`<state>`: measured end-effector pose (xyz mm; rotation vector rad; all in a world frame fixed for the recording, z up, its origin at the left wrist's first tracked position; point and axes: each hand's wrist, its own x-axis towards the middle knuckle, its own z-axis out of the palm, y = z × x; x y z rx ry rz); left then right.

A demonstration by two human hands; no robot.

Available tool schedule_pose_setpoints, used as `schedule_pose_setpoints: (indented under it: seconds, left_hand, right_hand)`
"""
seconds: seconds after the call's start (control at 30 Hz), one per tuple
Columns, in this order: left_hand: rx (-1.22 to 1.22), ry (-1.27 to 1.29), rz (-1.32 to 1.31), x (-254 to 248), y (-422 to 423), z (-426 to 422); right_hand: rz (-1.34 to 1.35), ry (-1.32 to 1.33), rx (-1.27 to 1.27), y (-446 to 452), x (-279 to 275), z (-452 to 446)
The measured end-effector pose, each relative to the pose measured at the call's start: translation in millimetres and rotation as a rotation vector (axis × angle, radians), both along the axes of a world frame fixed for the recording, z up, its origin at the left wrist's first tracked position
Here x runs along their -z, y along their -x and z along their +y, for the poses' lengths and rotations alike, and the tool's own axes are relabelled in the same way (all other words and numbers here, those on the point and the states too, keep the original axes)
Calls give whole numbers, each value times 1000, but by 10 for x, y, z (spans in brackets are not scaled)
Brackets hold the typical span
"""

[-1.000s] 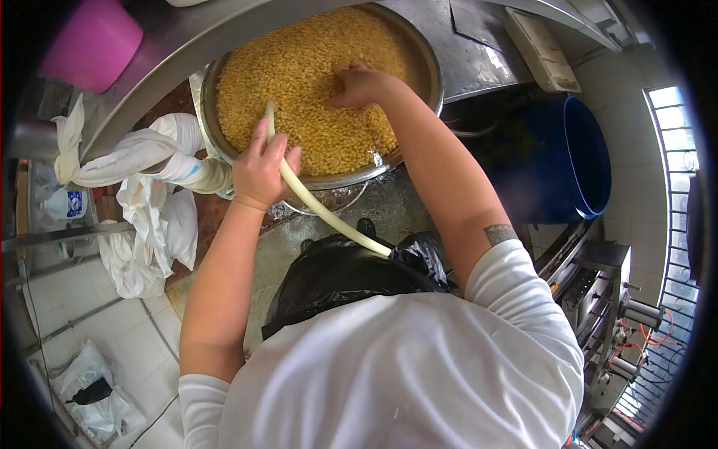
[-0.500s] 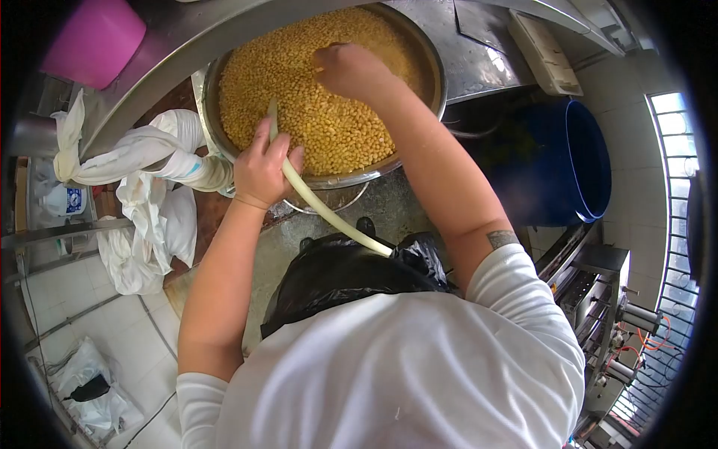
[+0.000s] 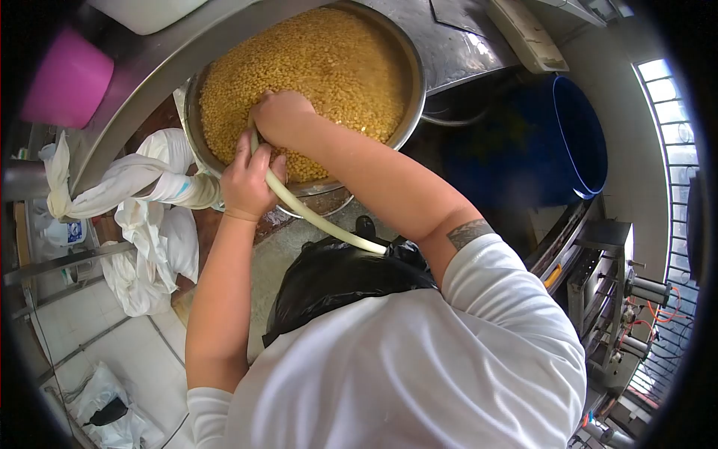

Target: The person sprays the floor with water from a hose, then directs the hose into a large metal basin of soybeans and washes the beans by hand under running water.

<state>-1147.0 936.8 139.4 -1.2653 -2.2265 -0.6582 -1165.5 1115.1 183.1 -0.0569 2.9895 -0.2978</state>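
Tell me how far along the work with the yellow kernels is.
Done, it seems: the yellow kernels are loaded, spread across the wide metal bowl. In hand: the left hand grips the pale hose, and the right hand is at its upper end. Left: probably some hose work, since both hands are at it; how much, I cannot tell.

From where I'm standing, this looks like a working food-production kitchen: a wide metal basin [image 3: 416,78] full of yellow kernels [image 3: 299,56] sits beside a stainless steel counter [image 3: 479,56], with a big blue plastic barrel [image 3: 516,150] near it. White tiles [image 3: 93,340] cover the surface at the lower left, metal machinery with cylinders [image 3: 647,288] and orange tubing [image 3: 677,305] stands along the right, and a barred window [image 3: 677,135] lets in daylight.
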Motion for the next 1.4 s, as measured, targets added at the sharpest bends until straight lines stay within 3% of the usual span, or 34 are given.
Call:
schedule_pose_setpoints:
  seconds: [0.2, 0.33, 0.37, 0.43, 0.47, 0.53, 0.77, 0.83, 0.93, 0.97, 1.03, 1.07, 1.13, 1.23, 1.3, 1.4]
  left_hand:
    - [-30, 18, -7, 8, -6, -26]
    - [-11, -28, -29, -15, -30, -11]
    - [-20, -30, -29, -13, -24, -12]
    - [2, -41, -9, -13, -17, -18]
    - [1, -42, -9, -16, -21, -27]
    - [-10, -12, -42, -15, -30, -28]
    - [26, -40, 40, 10, 23, -19]
    - [18, -35, 42, 10, 16, -17]
    - [19, -39, 46, 10, 17, -18]
    - [20, -38, 46, 14, 18, -18]
    - [21, -49, 54, 17, 17, -18]
    - [21, -46, 53, 15, 7, -25]
    - [24, -39, -7, 1, -12, -30]
    - [4, -9, -29, -29, -22, -27]
    - [11, -27, 4, -6, 1, -18]
    - [8, -27, 11, 4, -3, -30]
  right_hand:
    - [15, 121, 12, -71, -71, 303]
    - [77, 1060, 365, -165, -99, 719]
    - [72, 1058, 357, -229, -134, 804]
    - [78, 1484, 523, -348, -197, 964]
    - [78, 1483, 523, -368, -130, 1024]
    - [169, 1899, 449, -420, -10, 1132]
    - [5, 2007, 456, -692, -185, 1163]
    - [-16, 2180, 301, -701, -117, 1193]
    - [-38, 2226, 277, -707, -141, 1193]
    - [-38, 2227, 277, -717, -175, 1163]
    - [124, 1449, 430, -736, -245, 1092]
    - [123, 1451, 430, -711, -226, 1120]
    - [330, 697, 313, -648, -182, 1246]
    - [455, 572, 395, -652, -188, 1372]
    - [398, 465, 412, -744, -261, 1441]
    - [35, 248, 371, -848, -312, 1522]
